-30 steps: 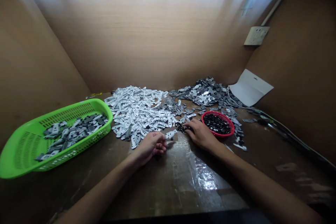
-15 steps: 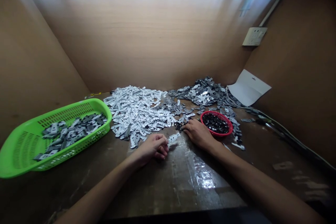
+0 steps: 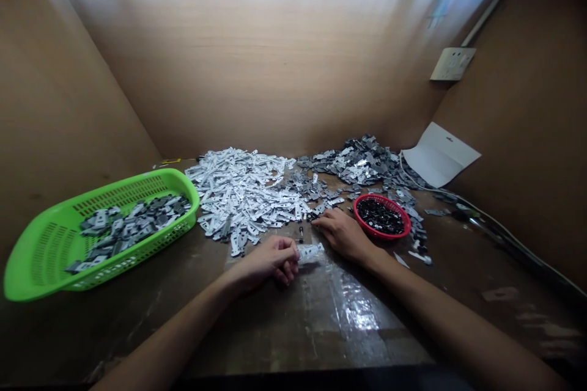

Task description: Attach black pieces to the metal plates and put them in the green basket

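My left hand (image 3: 269,260) rests on the brown table with its fingers curled, pinching a small white metal strip (image 3: 310,251) that sticks out to the right. My right hand (image 3: 342,234) lies palm down just beyond it, fingertips closed at a few small black parts (image 3: 313,217) by the edge of the white pile. A big heap of white metal strips (image 3: 243,192) lies behind my left hand. A small red basket (image 3: 384,216) of black parts stands right of my right hand.
A green plastic basket (image 3: 55,233) holding grey and white pieces sits at the left. A heap of grey metal pieces (image 3: 362,165) lies at the back right. A white card (image 3: 440,154), a cable (image 3: 504,233) and a wall socket (image 3: 452,63) are on the right. Brown walls enclose the table.
My left hand has drawn the white strip slightly right and toward me, out of the pile. My right hand's fingers have shifted a little left among the black parts.
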`<control>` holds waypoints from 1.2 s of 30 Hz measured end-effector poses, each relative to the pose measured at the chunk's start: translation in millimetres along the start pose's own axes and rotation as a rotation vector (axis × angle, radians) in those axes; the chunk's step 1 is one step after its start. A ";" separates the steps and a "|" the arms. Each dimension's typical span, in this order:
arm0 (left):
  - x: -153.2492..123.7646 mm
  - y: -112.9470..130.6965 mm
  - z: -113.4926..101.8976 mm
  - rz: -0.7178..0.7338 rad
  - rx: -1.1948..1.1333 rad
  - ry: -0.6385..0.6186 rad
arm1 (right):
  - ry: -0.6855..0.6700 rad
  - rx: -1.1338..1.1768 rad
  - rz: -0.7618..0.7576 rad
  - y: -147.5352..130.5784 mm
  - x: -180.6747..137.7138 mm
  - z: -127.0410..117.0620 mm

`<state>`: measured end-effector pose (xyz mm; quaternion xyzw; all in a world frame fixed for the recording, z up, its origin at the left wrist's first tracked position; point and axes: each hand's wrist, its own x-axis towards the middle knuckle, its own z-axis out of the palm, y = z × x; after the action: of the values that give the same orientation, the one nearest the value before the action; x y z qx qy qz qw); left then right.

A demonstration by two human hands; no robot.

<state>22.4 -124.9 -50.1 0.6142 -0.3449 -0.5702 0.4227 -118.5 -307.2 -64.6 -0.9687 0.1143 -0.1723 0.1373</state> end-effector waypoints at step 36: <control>1.0 -0.2 -15.0 -0.031 -0.146 0.064 | -0.006 0.527 -0.018 -12.8 28.8 -15.1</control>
<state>37.4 -123.8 -50.8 0.6049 -0.2792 -0.5805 0.4681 -95.5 -306.4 -38.4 -0.9010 0.0565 -0.1943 0.3837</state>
